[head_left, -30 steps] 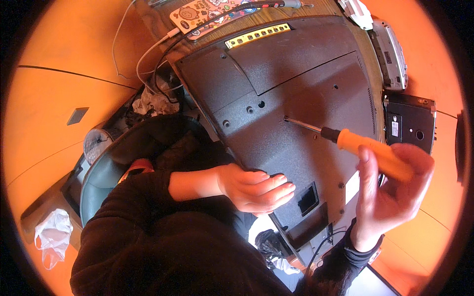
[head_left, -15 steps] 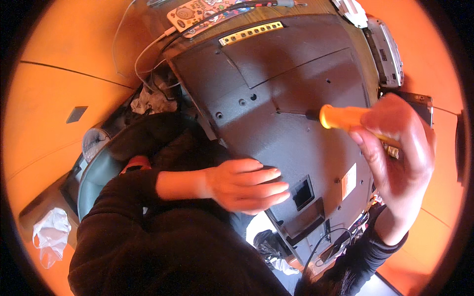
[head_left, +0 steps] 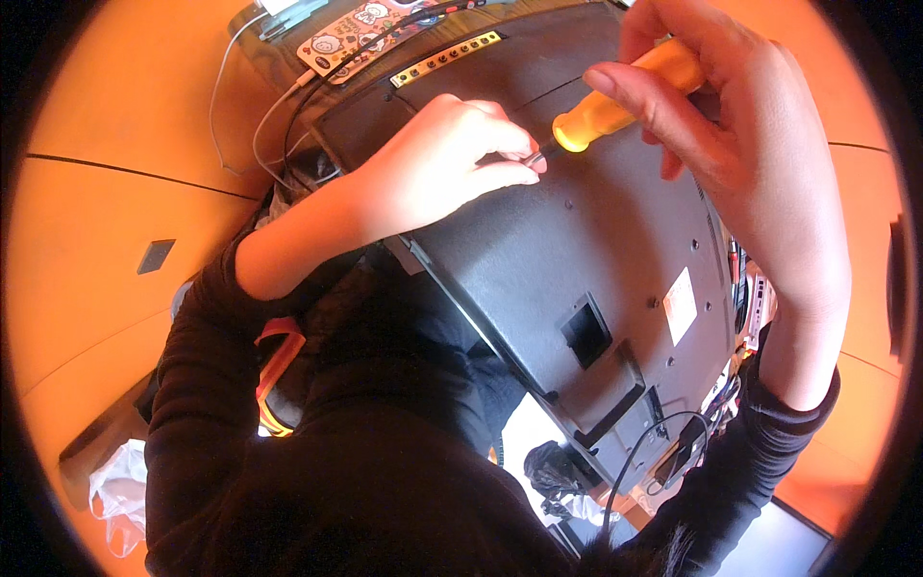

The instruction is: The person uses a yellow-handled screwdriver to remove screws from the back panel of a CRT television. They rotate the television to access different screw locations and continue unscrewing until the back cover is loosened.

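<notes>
Orange-handled screwdriver, upper centre: right hand wraps its handle, left hand pinches the shaft against dark grey plastic back panel.

Screwdriver above back panel, left hand left of it, right hand right, cables behind-left
</notes>
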A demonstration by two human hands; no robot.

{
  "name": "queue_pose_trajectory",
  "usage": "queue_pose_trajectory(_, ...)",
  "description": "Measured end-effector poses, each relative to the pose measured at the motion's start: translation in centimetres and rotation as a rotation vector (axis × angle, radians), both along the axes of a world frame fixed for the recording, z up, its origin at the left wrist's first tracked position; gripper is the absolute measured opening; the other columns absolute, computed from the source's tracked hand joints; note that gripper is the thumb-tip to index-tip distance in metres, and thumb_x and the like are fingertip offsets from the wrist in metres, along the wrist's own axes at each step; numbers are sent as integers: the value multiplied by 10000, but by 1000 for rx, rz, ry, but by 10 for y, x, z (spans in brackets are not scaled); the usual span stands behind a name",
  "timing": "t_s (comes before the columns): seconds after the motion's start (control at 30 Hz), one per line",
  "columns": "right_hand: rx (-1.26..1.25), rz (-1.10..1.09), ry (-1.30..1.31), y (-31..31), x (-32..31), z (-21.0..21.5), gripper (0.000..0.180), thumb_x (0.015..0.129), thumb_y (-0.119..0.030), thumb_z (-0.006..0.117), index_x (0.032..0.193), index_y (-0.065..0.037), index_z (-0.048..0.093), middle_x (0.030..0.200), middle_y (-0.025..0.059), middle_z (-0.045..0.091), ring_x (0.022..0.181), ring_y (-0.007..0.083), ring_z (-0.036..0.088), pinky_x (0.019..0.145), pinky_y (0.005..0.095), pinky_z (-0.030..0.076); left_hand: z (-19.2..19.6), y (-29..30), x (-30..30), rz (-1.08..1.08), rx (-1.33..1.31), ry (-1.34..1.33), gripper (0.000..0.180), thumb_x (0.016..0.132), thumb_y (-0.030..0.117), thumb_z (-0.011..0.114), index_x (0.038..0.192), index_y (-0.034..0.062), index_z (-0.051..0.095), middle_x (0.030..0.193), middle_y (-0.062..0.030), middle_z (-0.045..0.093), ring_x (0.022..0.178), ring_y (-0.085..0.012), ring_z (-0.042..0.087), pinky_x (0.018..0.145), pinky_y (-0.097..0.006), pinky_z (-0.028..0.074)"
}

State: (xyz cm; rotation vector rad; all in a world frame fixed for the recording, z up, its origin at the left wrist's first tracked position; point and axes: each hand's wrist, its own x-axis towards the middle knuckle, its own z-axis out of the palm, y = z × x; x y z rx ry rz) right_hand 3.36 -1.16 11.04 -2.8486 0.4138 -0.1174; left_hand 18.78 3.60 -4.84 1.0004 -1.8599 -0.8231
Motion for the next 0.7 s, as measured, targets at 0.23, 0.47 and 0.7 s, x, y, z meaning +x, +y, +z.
queue_pose_trajectory(0.23, -15, -10, 8, 3, -3, 6, 155, 759, -44, 639, 888, -22, 555, 829, 84, 593, 710, 188, 584, 614, 270, 448, 7, 0, 0, 57, 46, -7, 188, 739, 175, 678, 866, 37, 664, 768, -127, 616, 699, -239, 606, 654, -313, 475)
queue_pose_trajectory(0.47, -24, -29, 12, 7, -5, 7, 153, 762, -43, 637, 892, -25, 558, 832, 81, 594, 707, 183, 583, 605, 264, 445, 2, -1, 2, 41, -170, 24, 176, 739, 166, 679, 852, 33, 659, 774, -107, 616, 691, -222, 609, 644, -302, 481)
queue_pose_trajectory(0.7, -30, -38, 18, 9, -7, 6, 151, 764, -43, 634, 895, -29, 561, 836, 79, 595, 704, 178, 581, 595, 258, 442, 3, 1, 4, 75, -154, 6, 175, 726, 140, 690, 863, 37, 656, 803, -93, 615, 723, -195, 608, 657, -290, 484)
